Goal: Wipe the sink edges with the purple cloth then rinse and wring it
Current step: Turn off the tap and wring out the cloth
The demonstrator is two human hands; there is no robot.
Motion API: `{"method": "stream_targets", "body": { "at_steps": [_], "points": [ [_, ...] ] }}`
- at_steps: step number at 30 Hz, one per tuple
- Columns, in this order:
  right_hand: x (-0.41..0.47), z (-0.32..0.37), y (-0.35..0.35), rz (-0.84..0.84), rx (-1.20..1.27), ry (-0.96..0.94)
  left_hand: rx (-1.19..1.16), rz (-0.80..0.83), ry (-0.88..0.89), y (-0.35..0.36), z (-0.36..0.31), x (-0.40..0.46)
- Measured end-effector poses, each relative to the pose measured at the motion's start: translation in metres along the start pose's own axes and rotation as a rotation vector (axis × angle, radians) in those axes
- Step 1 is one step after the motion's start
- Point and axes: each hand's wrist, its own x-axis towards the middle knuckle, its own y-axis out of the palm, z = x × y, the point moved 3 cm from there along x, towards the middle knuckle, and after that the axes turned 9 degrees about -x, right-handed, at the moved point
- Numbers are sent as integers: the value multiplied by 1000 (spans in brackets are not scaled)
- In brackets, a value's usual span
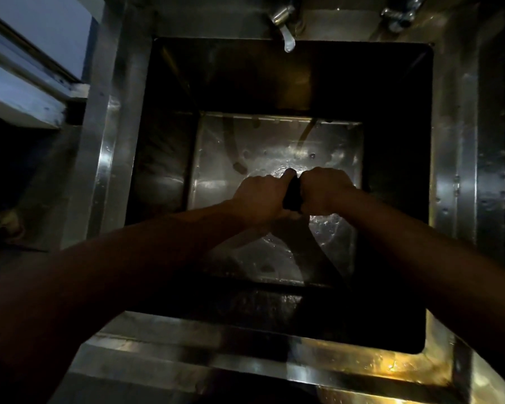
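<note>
Over the middle of a deep steel sink (123, 135), a person's two hands hold the purple cloth (292, 193), which shows only as a dark bunched roll between the fists. Its long axis seems to run up and down the frame. The left hand (260, 196) and right hand (324, 189) each have a closed grip around it, knuckles nearly touching. A tap spout (286, 39) hangs at upper centre.

glossy wet steel sink (120, 147), metal tap (283, 21)
</note>
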Motion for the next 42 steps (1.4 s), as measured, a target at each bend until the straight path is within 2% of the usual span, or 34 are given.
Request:
{"method": "stream_targets", "body": {
  "at_steps": [2,4,7,9,11,13,15,16,17,20,25,28,30,33,37,42],
  "points": [
    [-6,-6,-14,-52,-65,-28,-315,63,-92,-9,-4,0],
    [-19,-11,-29,-172,-27,-111,-606,95,-172,-21,-9,-4],
    [-62,-17,-54,-499,220,-284,-955,96,-323,-47,-15,-19],
    [-96,-16,-66,-711,227,-410,-1241,137,-403,-63,-18,-35],
    [-116,-8,-63,-750,150,-502,-1532,338,-440,-66,-27,-54],
    [-123,2,-56,-774,82,-584,-1686,731,-423,-61,-39,-74],
    [-127,14,-55,-812,37,-648,-1641,1107,-335,-57,-45,-87],
    [-129,18,-58,-835,11,-649,-1570,1196,-296,-58,-45,-88],
    [-130,20,-60,-863,-6,-626,-1490,1210,-282,-61,-43,-85],
    [-130,18,-69,-905,-71,-512,-1318,1118,-286,-81,-41,-69],
    [-126,17,-91,-838,-220,-314,-1152,1096,-233,-110,-32,-55],
    [-114,18,-97,-695,-291,-193,-930,909,-282,-113,-33,-47],
    [-102,20,-101,-674,-301,-147,-785,760,-333,-110,-29,-35],
    [-70,25,-90,-583,-276,-169,-593,598,-346,-99,-15,-19],
    [-27,37,-61,-352,-155,-241,-430,514,-247,-64,8,-13],
    [3,36,-36,-140,-127,-277,-368,281,-165,-13,27,-9]
  ]
}}
